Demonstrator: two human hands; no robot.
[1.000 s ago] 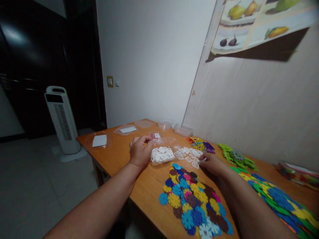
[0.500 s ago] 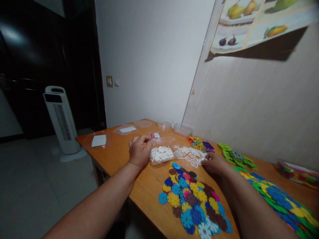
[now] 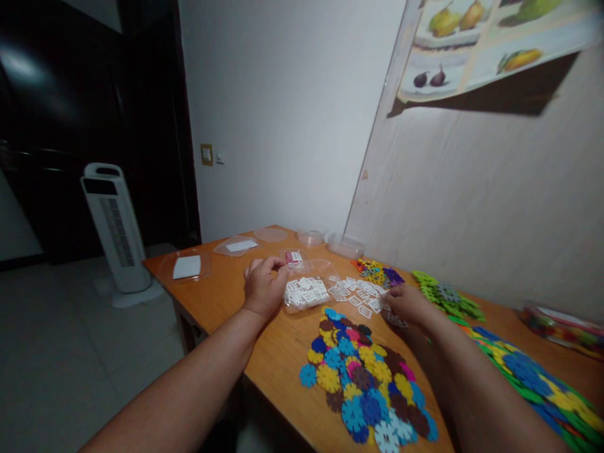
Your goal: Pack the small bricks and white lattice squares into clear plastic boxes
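Observation:
My left hand [image 3: 265, 286] is closed at the left edge of a clear plastic box [image 3: 306, 306], thumb and forefinger at its rim. White window-shaped plastic pieces [image 3: 306, 289] fill the box. My right hand [image 3: 408, 304] is at the right end of a loose spread of the same white window pieces [image 3: 358, 293], fingertips pinched together on one of them. Another white window piece [image 3: 397, 321] lies under that hand, partly covered. Nearer to me, a pile of notched flower-shaped discs [image 3: 363, 377] in blue, yellow, brown and pink lies between my forearms.
Behind the box are a small clear lid with a red label [image 3: 294, 258], clear tubs [image 3: 346, 245] and lids with white cards [image 3: 187, 267]. Orange, yellow and purple pieces [image 3: 377, 273], green pieces [image 3: 446, 296] and a blue-yellow-green pile [image 3: 533, 377] lie rightward. A tower fan [image 3: 116, 233] stands left.
My right hand has lifted slightly away from the table among the white window pieces, and one piece now shows beneath it. The left hand and the box stay where they were.

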